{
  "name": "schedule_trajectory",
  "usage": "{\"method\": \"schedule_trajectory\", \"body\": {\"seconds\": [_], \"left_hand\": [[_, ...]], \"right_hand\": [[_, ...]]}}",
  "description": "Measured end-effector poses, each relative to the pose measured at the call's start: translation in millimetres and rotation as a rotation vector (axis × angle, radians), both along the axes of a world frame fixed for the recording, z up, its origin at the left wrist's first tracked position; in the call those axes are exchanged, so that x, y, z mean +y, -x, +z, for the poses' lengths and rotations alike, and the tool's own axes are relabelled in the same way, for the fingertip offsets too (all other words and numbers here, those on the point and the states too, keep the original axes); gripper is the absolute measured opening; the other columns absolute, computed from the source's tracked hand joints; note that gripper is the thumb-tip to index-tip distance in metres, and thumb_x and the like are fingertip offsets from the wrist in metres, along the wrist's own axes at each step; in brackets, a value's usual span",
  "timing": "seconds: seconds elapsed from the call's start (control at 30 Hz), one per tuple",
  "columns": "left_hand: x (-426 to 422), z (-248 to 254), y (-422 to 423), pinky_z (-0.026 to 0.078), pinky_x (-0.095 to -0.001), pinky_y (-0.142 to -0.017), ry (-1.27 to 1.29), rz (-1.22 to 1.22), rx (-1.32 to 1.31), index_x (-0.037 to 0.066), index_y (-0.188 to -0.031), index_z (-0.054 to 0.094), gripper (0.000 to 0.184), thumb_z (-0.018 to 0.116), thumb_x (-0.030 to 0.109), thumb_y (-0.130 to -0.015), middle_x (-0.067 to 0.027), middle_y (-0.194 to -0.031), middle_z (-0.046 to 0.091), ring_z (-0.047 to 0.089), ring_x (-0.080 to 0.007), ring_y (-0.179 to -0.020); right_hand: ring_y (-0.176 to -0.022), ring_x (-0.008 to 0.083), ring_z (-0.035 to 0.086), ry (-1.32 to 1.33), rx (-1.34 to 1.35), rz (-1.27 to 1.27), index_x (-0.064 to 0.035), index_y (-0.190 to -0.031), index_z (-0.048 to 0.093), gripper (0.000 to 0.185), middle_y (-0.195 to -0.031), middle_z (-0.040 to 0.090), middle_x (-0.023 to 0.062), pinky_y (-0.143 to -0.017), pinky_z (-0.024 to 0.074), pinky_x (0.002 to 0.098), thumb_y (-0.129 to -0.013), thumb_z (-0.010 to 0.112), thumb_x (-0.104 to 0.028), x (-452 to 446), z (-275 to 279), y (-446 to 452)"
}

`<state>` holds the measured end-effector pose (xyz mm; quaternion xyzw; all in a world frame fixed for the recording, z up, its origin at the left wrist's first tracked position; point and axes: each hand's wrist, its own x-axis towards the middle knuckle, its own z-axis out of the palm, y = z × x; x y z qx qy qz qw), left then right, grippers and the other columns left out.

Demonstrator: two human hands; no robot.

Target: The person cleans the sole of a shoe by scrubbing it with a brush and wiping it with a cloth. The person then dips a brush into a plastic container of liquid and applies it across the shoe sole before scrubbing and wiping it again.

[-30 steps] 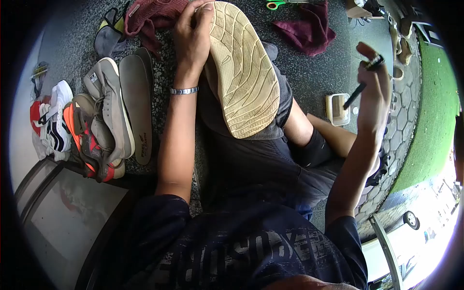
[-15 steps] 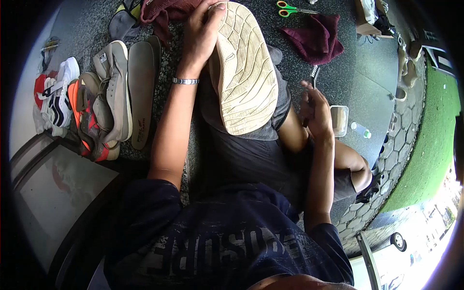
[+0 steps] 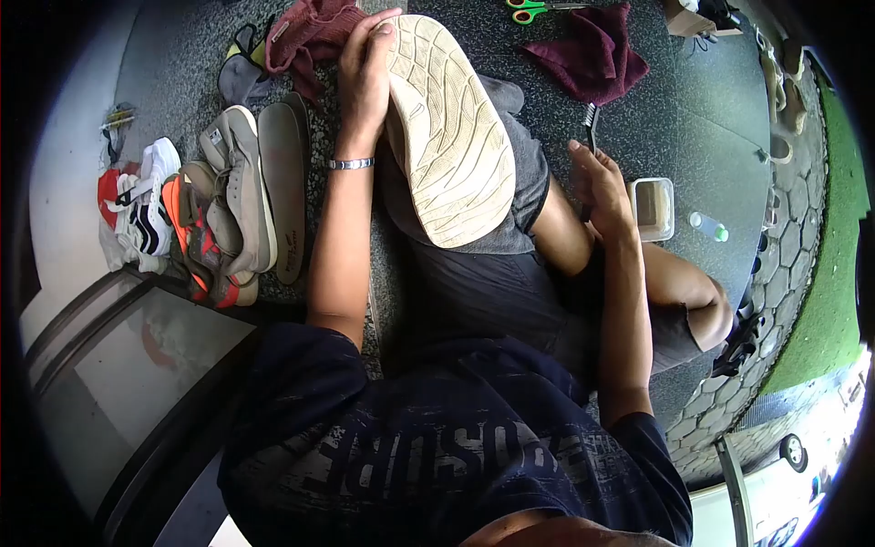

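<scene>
A shoe lies over my lap with its cream, wavy-grooved sole facing up. My left hand is closed on its edge near the far end, thumb on the sole; the shoe's upper is hidden. To the right, apart from the shoe, my right hand is closed round the dark handle of a small brush. The brush's pale bristles point away from me. A grey cloth covers my lap under the shoe. Beside my right wrist stands a clear plastic tub with cloudy contents.
Left: a grey shoe, insoles, an orange-red shoe and a white-black shoe. Ahead: maroon cloths, green-handled scissors and a box. A small bottle lies right of the tub.
The whole view has shifted slightly. My right hand's fingers, blurred before, show clearly round the brush. My left hand keeps its hold on the shoe.
</scene>
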<state>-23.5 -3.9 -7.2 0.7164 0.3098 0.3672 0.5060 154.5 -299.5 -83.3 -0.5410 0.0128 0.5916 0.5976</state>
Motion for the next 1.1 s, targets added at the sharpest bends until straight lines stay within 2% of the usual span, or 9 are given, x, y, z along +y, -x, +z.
{"method": "schedule_trajectory", "body": {"seconds": [0.2, 0.33, 0.53, 0.67, 0.77, 1.0, 1.03, 1.07, 1.1], "left_hand": [[5, -6, 0, 0.044, -0.0295, -0.104, 0.012, -0.001, -0.035, 0.000, -0.124, 0.068, 0.032, 0.055, 0.021, -0.104, -0.0073, -0.121, 0.069, 0.061, -0.0152, -0.114], [5, -4, 1, 0.044, -0.0302, -0.104, 0.033, 0.001, -0.024, -0.001, -0.125, 0.067, 0.033, 0.054, 0.021, -0.105, -0.0090, -0.123, 0.068, 0.061, -0.0163, -0.115], [7, -8, 0, 0.044, -0.0308, -0.105, 0.045, 0.011, -0.034, -0.001, -0.126, 0.067, 0.033, 0.053, 0.021, -0.105, -0.0097, -0.123, 0.069, 0.061, -0.0170, -0.115], [7, -8, 1, 0.044, -0.0300, -0.104, 0.047, -0.006, -0.049, -0.001, -0.125, 0.067, 0.033, 0.054, 0.021, -0.105, -0.0090, -0.122, 0.069, 0.061, -0.0162, -0.114], [8, -9, 1, 0.046, -0.0313, -0.104, 0.018, -0.007, -0.021, -0.002, -0.130, 0.065, 0.037, 0.049, 0.020, -0.106, -0.0127, -0.124, 0.069, 0.063, -0.0192, -0.116], [6, 9, 5, 0.045, -0.0273, -0.100, 0.099, 0.096, -0.041, -0.001, -0.120, 0.071, 0.031, 0.053, 0.018, -0.103, -0.0080, -0.119, 0.070, 0.062, -0.0150, -0.107], [9, 12, 8, 0.048, -0.0303, -0.099, 0.052, 0.152, -0.061, -0.001, -0.121, 0.070, 0.032, 0.053, 0.018, -0.102, -0.0090, -0.119, 0.070, 0.063, -0.0175, -0.107], [6, 25, 10, 0.051, -0.0363, -0.101, 0.233, 0.183, -0.192, -0.001, -0.124, 0.068, 0.035, 0.051, 0.019, -0.102, -0.0116, -0.121, 0.070, 0.065, -0.0223, -0.113], [-1, 52, 8, 0.051, -0.0415, -0.104, 0.333, 0.262, -0.189, -0.001, -0.130, 0.064, 0.038, 0.049, 0.020, -0.101, -0.0151, -0.126, 0.068, 0.064, -0.0268, -0.120]], "right_hand": [[-0.048, 0.0030, 0.029, -0.026, -0.045, -0.045, -0.0213, -0.076, 0.045, 0.037, -0.061, 0.036, -0.0111, -0.044, 0.0197, 0.0243, -0.101, 0.065, -0.039, 1, 10, 1], [-0.048, 0.0036, 0.032, 0.018, -0.062, -0.041, -0.0202, -0.077, 0.046, 0.036, -0.061, 0.039, -0.0107, -0.043, 0.0217, 0.0247, -0.101, 0.066, -0.038, 1, 1, 1], [-0.049, 0.0039, 0.029, 0.092, -0.184, -0.004, -0.0196, -0.075, 0.043, 0.038, -0.061, 0.035, -0.0106, -0.045, 0.0210, 0.0253, -0.104, 0.061, -0.036, 4, 8, 4], [-0.049, 0.0032, 0.029, 0.113, -0.210, -0.006, -0.0191, -0.076, 0.045, 0.036, -0.062, 0.036, -0.0110, -0.045, 0.0219, 0.0251, -0.103, 0.064, -0.034, 5, 5, 5], [-0.051, 0.0028, 0.032, 0.136, -0.270, 0.029, -0.0176, -0.079, 0.049, 0.032, -0.063, 0.039, -0.0107, -0.047, 0.0236, 0.0250, -0.102, 0.065, -0.034, 5, 6, 6], [-0.057, 0.0032, 0.038, 0.180, -0.290, 0.078, -0.0127, -0.084, 0.058, 0.029, -0.068, 0.045, -0.0098, -0.052, 0.0280, 0.0243, -0.102, 0.064, -0.034, 7, 13, 8], [-0.058, 0.0032, 0.039, 0.184, -0.290, 0.071, -0.0119, -0.085, 0.060, 0.028, -0.069, 0.046, -0.0096, -0.052, 0.0287, 0.0241, -0.102, 0.064, -0.034, 7, 13, 10], [-0.063, 0.0035, 0.041, 0.175, -0.296, 0.057, -0.0106, -0.088, 0.063, 0.028, -0.073, 0.048, -0.0086, -0.056, 0.0315, 0.0243, -0.102, 0.064, -0.035, 8, 12, 12], [-0.067, 0.0032, 0.044, 0.149, -0.402, 0.070, -0.0110, -0.089, 0.061, 0.028, -0.074, 0.051, -0.0086, -0.059, 0.0348, 0.0231, -0.103, 0.063, -0.036, 6, -16, 13]]}}
